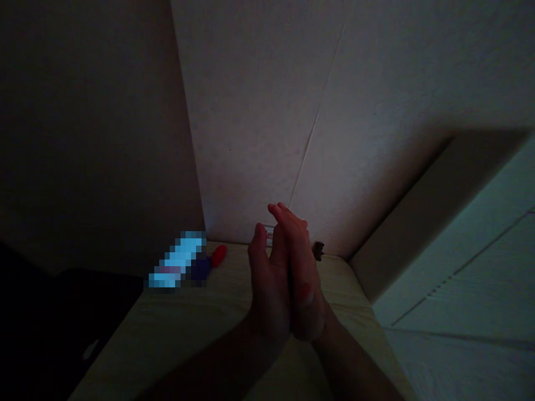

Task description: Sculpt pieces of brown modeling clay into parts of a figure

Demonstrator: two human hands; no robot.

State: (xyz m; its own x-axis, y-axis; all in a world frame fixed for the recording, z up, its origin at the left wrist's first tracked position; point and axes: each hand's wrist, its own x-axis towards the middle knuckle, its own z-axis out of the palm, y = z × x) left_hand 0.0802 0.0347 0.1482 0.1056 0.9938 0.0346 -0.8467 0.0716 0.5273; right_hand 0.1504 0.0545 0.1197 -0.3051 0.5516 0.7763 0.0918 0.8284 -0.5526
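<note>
A person's left hand [266, 289] and right hand [306, 273] are pressing together; near the table [184, 328]'s back edge, a dark object [320, 251] is showing, likely light, stiff, pinchable by its sides.

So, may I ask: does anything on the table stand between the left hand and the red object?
Nothing visible does: only tabletop shows between the left hand and the red object. The dark blue shape lies on the red object's other side, away from the hand.
</note>
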